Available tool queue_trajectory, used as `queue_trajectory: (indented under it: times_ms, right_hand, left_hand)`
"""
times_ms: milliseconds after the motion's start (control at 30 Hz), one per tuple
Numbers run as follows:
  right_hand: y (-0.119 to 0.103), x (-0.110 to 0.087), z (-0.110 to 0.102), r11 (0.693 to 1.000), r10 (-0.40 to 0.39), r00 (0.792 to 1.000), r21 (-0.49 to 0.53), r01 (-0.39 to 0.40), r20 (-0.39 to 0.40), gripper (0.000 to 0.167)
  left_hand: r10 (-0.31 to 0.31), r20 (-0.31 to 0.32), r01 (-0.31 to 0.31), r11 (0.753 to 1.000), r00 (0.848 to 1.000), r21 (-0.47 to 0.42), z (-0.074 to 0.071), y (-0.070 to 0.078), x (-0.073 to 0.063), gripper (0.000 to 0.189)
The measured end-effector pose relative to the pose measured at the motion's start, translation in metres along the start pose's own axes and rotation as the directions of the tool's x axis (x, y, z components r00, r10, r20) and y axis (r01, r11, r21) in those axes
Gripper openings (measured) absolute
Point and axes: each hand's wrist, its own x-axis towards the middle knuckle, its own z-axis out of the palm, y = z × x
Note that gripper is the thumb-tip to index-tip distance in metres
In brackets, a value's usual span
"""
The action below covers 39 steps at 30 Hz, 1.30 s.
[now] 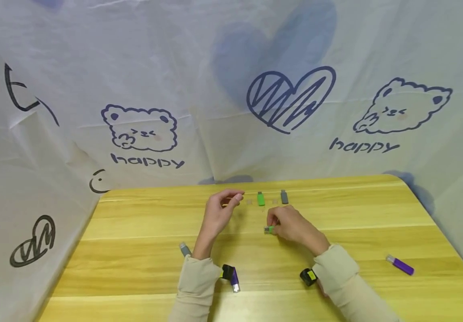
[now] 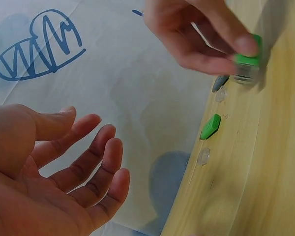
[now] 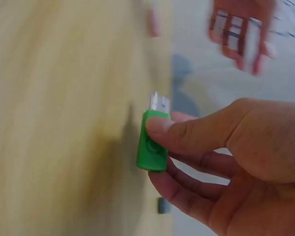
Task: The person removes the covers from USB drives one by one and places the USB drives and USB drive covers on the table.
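Between thumb and fingers my right hand (image 1: 291, 223) pinches a green USB stick (image 3: 153, 142), its metal plug sticking out past the fingertips. My left hand (image 1: 220, 211) holds nothing; its fingers are loosely bent above the back of the table, palm turned up in the left wrist view. Beyond the hands, a second green USB stick (image 1: 261, 199) and a grey USB stick (image 1: 284, 197) lie near the table's back edge. Small clear pieces (image 1: 249, 202) lie beside them, one left of the green stick and one between the two sticks.
A grey-blue USB stick (image 1: 184, 249) lies by the left forearm, partly covered by it. One purple USB stick (image 1: 235, 281) is beside the left wrist camera, another purple USB stick (image 1: 400, 264) far right. A printed white cloth (image 1: 199, 89) hangs behind the wooden table (image 1: 134, 268).
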Motion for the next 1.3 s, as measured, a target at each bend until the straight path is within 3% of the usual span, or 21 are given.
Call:
queue_trajectory:
  times_ms: [200, 367, 500, 667, 933, 1300]
  right_hand:
    - [-0.005, -0.014, -0.023, 0.996, 0.016, 0.985, 0.092, 0.000, -0.173, 0.014]
    - [-0.017, -0.028, -0.040, 0.983, 0.058, 0.937, 0.186, 0.008, -0.344, 0.015]
    - [-0.028, -0.036, -0.043, 0.972, 0.089, 0.903, 0.234, 0.013, -0.421, 0.018]
    - [-0.040, -0.040, -0.037, 0.941, 0.109, 0.882, 0.334, 0.057, -0.458, 0.020]
    - [-0.049, -0.040, -0.028, 0.843, 0.167, 0.847, 0.519, 0.144, -0.505, 0.022]
    - [-0.052, -0.036, -0.020, 0.804, 0.196, 0.862, 0.580, 0.132, -0.468, 0.024]
  left_hand:
    - [0.002, 0.032, -0.003, 1.000, 0.999, 0.010, 0.003, 0.001, 0.000, 0.016]
    - [-0.008, 0.090, 0.006, 1.000, 0.996, 0.023, 0.007, 0.004, 0.000, 0.017]
    - [-0.020, 0.103, 0.017, 1.000, 0.994, 0.021, 0.008, 0.007, -0.002, 0.017]
    - [-0.020, 0.102, 0.021, 1.000, 0.995, -0.007, 0.006, 0.011, -0.004, 0.017]
    - [-0.028, 0.107, 0.033, 0.999, 0.994, -0.043, 0.003, 0.021, -0.006, 0.016]
    - [-0.016, 0.149, 0.041, 0.986, 0.989, -0.162, 0.007, 0.027, -0.006, 0.019]
